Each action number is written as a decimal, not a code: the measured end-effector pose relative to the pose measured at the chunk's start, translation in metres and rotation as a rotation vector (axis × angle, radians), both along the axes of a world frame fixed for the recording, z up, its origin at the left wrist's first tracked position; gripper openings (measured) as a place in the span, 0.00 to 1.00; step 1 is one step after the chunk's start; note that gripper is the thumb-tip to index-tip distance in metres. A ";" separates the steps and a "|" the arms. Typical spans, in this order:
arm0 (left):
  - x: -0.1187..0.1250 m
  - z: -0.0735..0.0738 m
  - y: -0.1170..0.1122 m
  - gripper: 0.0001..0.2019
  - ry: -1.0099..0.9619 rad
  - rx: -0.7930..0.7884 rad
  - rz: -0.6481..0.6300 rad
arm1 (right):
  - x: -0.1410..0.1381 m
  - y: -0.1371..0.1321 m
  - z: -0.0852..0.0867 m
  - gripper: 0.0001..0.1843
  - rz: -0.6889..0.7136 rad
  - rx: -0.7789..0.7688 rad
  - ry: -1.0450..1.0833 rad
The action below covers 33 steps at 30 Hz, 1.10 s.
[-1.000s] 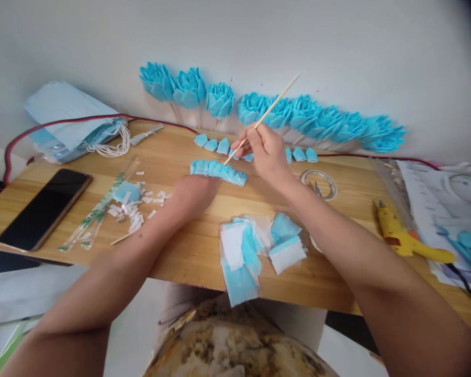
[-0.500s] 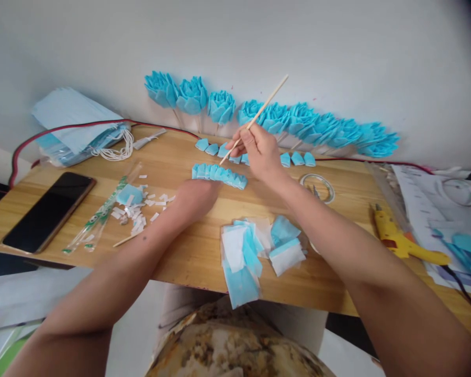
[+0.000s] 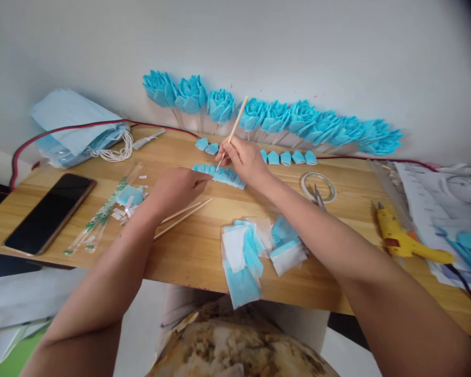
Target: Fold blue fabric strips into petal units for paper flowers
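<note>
My right hand [image 3: 242,158] is closed around a thin wooden stick [image 3: 238,119], which slants down to the left. The stick's lower tip is at a row of overlapping blue petals [image 3: 231,178] on the table. My left hand [image 3: 180,189] lies at the left end of that row, fingertips together at its front edge; whatever they pinch, if anything, is hidden. Behind my right hand runs a second row of separate blue petals [image 3: 273,157], partly covered. Two more wooden sticks [image 3: 185,215] lie beside my left forearm.
Finished blue flowers [image 3: 275,116] lean along the wall. To the left are a phone [image 3: 49,212], face masks [image 3: 76,125] and plastic wrappers [image 3: 102,212]. Cut mask pieces [image 3: 241,262], a tape roll [image 3: 329,187] and a yellow glue gun [image 3: 406,241] lie toward the right.
My right hand has moved left and slightly down, with the stick more upright. My left hand has shifted left and up, so its fingertips now show at the petal row.
</note>
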<state>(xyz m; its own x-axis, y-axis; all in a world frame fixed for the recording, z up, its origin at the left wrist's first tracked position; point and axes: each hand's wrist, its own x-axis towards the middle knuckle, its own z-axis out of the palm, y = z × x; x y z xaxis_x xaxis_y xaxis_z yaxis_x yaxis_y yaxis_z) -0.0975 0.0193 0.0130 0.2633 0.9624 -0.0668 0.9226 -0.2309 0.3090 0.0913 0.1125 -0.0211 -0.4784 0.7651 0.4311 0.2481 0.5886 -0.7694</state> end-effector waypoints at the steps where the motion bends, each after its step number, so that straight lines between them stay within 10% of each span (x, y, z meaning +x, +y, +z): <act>1: 0.000 -0.001 0.000 0.21 0.023 0.001 0.007 | 0.000 0.000 0.000 0.29 0.005 0.005 0.000; 33: 0.024 0.000 -0.003 0.18 0.234 -0.081 -0.024 | -0.012 0.011 0.010 0.29 0.033 -0.018 0.046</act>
